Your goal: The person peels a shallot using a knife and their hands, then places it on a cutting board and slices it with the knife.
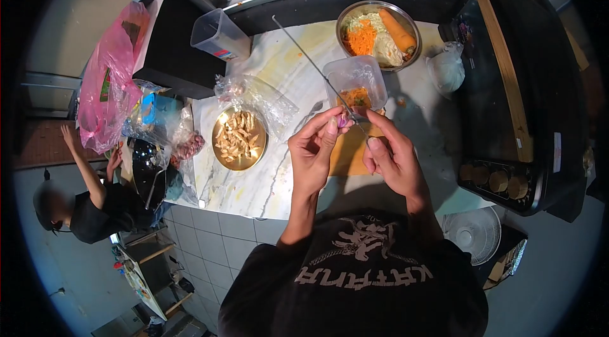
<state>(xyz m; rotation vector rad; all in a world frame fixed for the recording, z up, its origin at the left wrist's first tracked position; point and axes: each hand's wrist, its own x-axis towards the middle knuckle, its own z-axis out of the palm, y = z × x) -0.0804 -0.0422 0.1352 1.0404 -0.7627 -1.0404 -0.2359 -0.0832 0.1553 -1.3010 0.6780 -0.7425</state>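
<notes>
A long, thin, grey metal rod (pixel 309 59) slants above the glossy, marble-patterned desk (pixel 285 179), near a small, rounded purple piece (pixel 343 121). The left hand (pixel 312 156) pinches that piece and the right hand (pixel 394 162) the rod's lower end, over a flat orange board (pixel 350 154); marbled surface separates them from a round golden tray (pixel 260 150).

Both forearms are bare and come up from below, angled so the hands sit near each other, fingertips just apart. Left hand (pixel 309 158) has its thumb (pixel 330 134) and index finger pinched in close at the tips, knuckles bent. Right hand (pixel 396 165) is kinda the mirror of that: index finger (pixel 387 127) reaching forward toward the left one, thumb bent in lower down, other fingers curled under. Wrists look pretty straight tbh.
</notes>
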